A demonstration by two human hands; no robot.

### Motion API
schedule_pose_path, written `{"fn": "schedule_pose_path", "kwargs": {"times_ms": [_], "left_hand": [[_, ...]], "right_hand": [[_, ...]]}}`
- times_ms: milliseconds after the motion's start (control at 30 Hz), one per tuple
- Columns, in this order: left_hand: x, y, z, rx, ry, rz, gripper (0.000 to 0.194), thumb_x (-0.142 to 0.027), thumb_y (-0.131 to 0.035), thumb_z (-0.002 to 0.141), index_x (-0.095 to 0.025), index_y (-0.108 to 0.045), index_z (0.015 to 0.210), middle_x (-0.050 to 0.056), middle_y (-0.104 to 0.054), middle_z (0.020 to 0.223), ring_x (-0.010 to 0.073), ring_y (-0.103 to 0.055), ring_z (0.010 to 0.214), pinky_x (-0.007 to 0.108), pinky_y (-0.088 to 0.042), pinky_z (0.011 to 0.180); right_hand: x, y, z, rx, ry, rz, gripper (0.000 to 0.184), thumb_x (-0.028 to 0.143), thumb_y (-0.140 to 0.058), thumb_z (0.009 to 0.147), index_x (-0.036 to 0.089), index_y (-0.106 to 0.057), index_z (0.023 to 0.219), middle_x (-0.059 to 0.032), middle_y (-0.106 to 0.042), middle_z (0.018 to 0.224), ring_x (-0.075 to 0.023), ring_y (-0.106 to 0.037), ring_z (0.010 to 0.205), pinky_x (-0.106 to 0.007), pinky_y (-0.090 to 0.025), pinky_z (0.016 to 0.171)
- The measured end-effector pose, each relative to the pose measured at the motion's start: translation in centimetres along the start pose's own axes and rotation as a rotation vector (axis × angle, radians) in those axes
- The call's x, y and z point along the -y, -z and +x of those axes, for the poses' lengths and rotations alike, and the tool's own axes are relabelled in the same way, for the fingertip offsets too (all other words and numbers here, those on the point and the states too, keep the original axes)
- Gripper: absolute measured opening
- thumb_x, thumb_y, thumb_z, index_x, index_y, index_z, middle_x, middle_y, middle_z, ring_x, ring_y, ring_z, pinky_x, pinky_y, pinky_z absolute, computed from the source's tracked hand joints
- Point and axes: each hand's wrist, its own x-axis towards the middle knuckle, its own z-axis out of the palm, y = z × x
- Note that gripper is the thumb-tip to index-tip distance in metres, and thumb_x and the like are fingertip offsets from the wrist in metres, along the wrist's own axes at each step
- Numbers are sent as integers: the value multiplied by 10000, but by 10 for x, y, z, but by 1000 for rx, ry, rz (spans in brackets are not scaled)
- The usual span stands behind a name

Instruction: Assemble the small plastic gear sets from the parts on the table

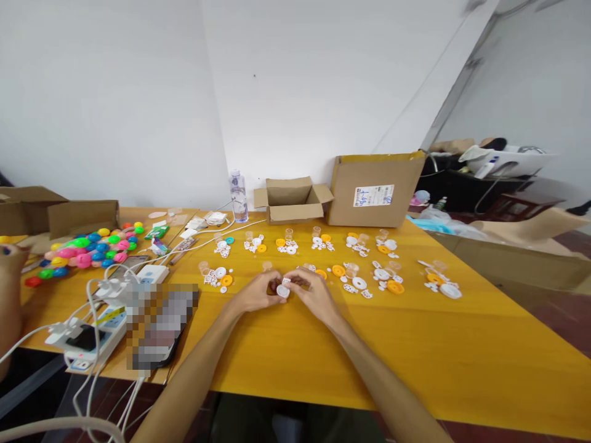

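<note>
My left hand [258,291] is closed around a small round whitish piece [283,291], its face turned toward me. Just above it, the fingertips of my right hand [312,291] pinch a small white piece with dark reddish spots [286,281]. The two pieces are close together or touching; I cannot tell which. Behind my hands a small clear cup [267,266] stands on the table, and the parts beside it are partly hidden. To the right lie an orange wheel [338,271] and a white wheel [359,283]. Left of my hands is another orange wheel [226,280].
The wooden table [369,351] holds several similar clusters of parts. Behind them stand an open carton [295,212], a large box [376,191] and a water bottle [239,197]. Leftward are a phone [168,326], power strip [108,335], cables, colourful plastic balls [83,259] and another person's hand [12,261].
</note>
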Motion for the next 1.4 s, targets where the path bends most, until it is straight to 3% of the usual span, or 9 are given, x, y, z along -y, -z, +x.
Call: {"fn": "schedule_pose_path", "kwargs": {"times_ms": [767,1400], "left_hand": [[0,2,1,20,-12,52,168,-239,-686,709,-181,-533,745,-57,-488,692,114,-458,661,244,-386,653],[2,2,1,23,-36,74,142,-227,-679,721,-180,-549,756,-45,-502,712,120,-461,678,243,-400,662]], "right_hand": [[-12,0,-2,96,174,-152,116,218,-630,865,243,-734,821,-36,-715,845,-209,-651,807,-333,-495,765],[-15,-1,-5,96,269,-215,133,201,-595,916,243,-707,858,-34,-697,852,-202,-641,802,-320,-492,748]]}}
